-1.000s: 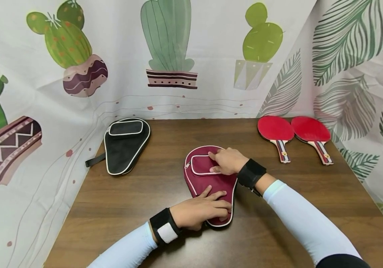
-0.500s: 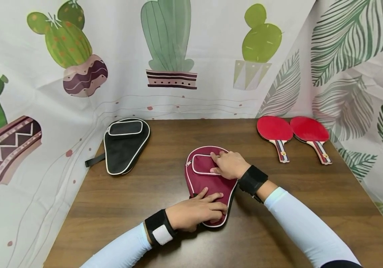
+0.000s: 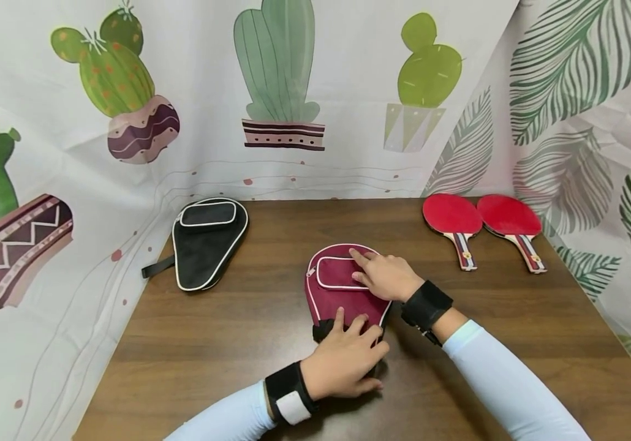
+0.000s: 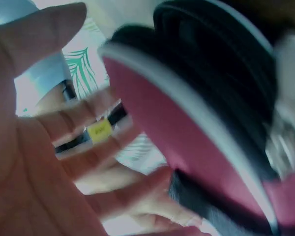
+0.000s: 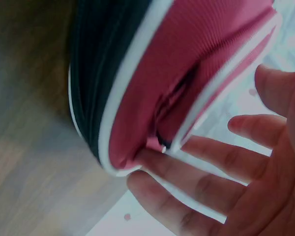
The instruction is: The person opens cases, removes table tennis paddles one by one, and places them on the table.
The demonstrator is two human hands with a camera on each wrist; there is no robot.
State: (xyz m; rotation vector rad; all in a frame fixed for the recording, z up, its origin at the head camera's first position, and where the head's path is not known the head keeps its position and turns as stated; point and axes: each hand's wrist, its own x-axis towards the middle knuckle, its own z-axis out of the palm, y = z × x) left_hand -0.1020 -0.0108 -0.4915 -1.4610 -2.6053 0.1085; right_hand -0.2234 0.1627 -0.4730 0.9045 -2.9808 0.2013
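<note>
A maroon table tennis bat case [image 3: 329, 303] with white piping lies on the table, narrow end toward me. My left hand [image 3: 343, 364] is over that narrow end, fingers spread and mostly straight. A black strap [image 3: 323, 329] pokes out from under those fingers. In the left wrist view the narrow end gapes, showing a dark inside [image 4: 206, 54], with a blurred metal zip pull [image 4: 282, 152] beside the gap. My right hand [image 3: 389, 275] rests on the wide end, fingertips on the white-edged pocket [image 3: 340, 274]. In the right wrist view its fingers extend along the case's edge.
A black bat case [image 3: 205, 248] with a side strap [image 3: 158, 266] lies at the back left. Two red table tennis bats [image 3: 452, 214] [image 3: 508, 215] lie side by side at the back right. A printed cloth [image 3: 200, 92] hangs behind the wooden table [image 3: 211, 343].
My left hand has shifted toward me and its fingers have spread. More of the black strap shows at the case's narrow end. My right hand has slid slightly right on the pocket.
</note>
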